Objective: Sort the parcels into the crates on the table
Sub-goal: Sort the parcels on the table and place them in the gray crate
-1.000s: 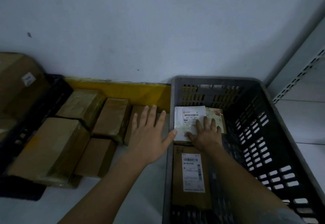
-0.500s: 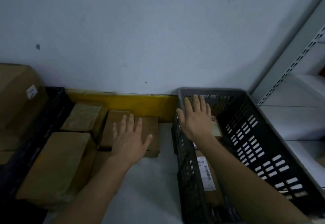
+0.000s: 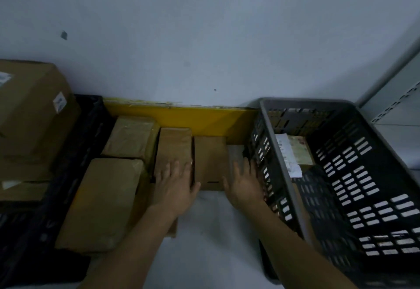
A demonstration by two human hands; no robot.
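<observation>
Parcels lie on the white tabletop (image 3: 211,232) between two crates — a flat brown parcel (image 3: 210,161) at centre, a taller parcel (image 3: 173,148) touching its left side. Left hand (image 3: 175,186), fingers spread flat, rests on the taller parcel's near end; right hand (image 3: 246,186), fingers straight and spread, sits just right of the flat one, beside the grey crate (image 3: 281,170). A labelled parcel (image 3: 295,150) lies inside that crate — black crate (image 3: 75,152) far left
</observation>
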